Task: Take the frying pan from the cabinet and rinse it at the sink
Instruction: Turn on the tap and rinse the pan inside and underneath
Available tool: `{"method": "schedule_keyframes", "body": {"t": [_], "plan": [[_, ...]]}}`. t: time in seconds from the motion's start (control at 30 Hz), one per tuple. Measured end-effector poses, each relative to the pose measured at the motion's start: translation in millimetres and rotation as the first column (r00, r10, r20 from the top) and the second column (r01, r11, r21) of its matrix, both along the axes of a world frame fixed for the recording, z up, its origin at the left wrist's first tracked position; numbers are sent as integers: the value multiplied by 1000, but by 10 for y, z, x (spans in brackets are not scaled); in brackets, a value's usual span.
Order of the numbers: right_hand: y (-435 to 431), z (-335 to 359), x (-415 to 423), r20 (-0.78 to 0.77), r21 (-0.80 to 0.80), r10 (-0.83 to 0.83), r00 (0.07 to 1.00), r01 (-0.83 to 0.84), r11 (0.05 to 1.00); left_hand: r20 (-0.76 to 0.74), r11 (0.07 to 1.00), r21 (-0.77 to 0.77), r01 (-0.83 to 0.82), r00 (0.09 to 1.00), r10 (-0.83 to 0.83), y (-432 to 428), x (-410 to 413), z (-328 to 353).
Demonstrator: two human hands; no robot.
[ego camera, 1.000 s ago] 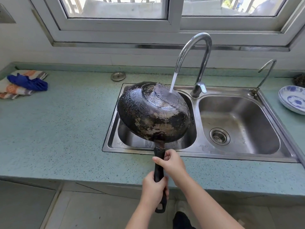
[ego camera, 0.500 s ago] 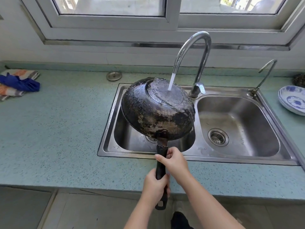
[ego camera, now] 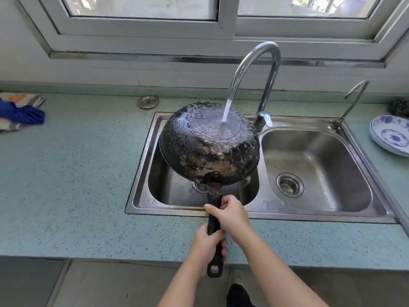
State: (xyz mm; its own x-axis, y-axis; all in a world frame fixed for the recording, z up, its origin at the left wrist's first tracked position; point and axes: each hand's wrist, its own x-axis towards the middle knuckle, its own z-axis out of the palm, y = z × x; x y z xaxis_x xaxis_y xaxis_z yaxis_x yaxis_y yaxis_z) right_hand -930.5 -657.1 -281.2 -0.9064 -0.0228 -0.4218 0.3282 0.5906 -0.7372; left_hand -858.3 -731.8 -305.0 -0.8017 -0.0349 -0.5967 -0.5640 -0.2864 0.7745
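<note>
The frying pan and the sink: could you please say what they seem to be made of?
The frying pan is probably metal: its blackened underside is patchy, with paler metal showing through. The sink looks like stainless steel, brushed grey and softly reflective.

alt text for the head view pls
The left hand and right hand grip a scorched black frying pan by its handle, bottom-up over a steel double sink, under water from the curved chrome tap.
</note>
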Motion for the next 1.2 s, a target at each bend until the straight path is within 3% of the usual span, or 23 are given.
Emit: {"method": "schedule_keyframes", "body": {"t": [0.53, 1.2], "plan": [[-36, 83, -28, -26, 84, 55, 998, -53, 995, 36, 989, 142, -34, 999, 29, 0, -10, -7], [-71, 59, -17, 14, 49, 51, 999, -52, 997, 32, 994, 102, -39, 999, 35, -48, 3, 11]]}}
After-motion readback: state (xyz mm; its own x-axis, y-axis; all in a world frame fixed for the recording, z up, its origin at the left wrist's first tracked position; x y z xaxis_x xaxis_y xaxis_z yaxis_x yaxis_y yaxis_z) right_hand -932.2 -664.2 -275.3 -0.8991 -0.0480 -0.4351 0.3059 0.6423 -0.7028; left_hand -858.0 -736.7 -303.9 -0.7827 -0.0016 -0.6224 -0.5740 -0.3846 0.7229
